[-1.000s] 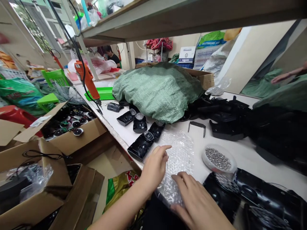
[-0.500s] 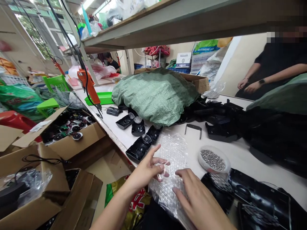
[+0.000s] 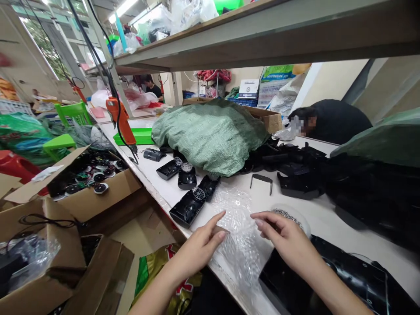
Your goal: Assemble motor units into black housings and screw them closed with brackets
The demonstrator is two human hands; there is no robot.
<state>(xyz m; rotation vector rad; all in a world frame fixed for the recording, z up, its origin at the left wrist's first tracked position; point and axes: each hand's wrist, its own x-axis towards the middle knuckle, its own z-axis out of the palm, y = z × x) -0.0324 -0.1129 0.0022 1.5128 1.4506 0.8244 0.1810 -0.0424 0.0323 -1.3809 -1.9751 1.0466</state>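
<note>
- Screw dish (image 3: 306, 222) is partly hidden by the right hand (image 3: 285, 238).
- Four grilled black housings (image 3: 186, 208) are counted beyond the left hand (image 3: 198, 247).
- Bubble wrap (image 3: 241, 247) is laid on the table (image 3: 163, 191) between the hands.
- Left grip is released, thumb and forefinger apart; right-hand pinching of the wrap cannot be confirmed.

The clear bubble wrap (image 3: 241, 251) lies between my left fingers (image 3: 214, 221) and my right fingers (image 3: 267, 214), see-through and glossy, its bubbled surface rumpled; it stretches lengthwise over the white tabletop (image 3: 341, 214), flatter at the far end, more creased towards the edge nearest me
</note>
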